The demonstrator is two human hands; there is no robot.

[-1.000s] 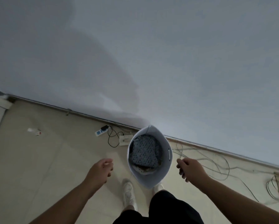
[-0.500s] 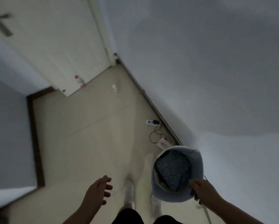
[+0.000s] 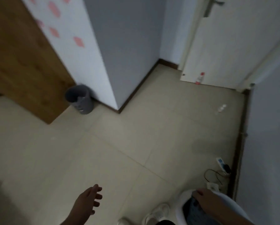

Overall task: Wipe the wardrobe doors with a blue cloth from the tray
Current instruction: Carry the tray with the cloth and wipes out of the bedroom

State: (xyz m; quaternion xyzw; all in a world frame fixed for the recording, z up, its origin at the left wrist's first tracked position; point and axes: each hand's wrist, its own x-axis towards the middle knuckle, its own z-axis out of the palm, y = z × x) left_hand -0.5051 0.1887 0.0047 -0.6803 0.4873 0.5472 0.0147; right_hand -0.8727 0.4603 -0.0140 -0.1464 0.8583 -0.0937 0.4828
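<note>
A white basket sits at the bottom right, partly cut off by the frame edge. Inside it lies a blue patterned cloth. My right hand reaches across the basket's top with its fingers curled over the far rim, just above the cloth. My left hand hangs free over the floor at the bottom centre, fingers spread and holding nothing. A brown wooden panel stands at the far left; the image is blurred.
A grey bin stands by a white wall corner with pink spots. A white door is at the right with a red-capped bottle at its foot. A power strip and cables lie by the right wall. My white shoes are below.
The view has swung left from the bare wall to the room corner, bin and wooden panel. The basket stays with my right hand and now sits at the lower right.
</note>
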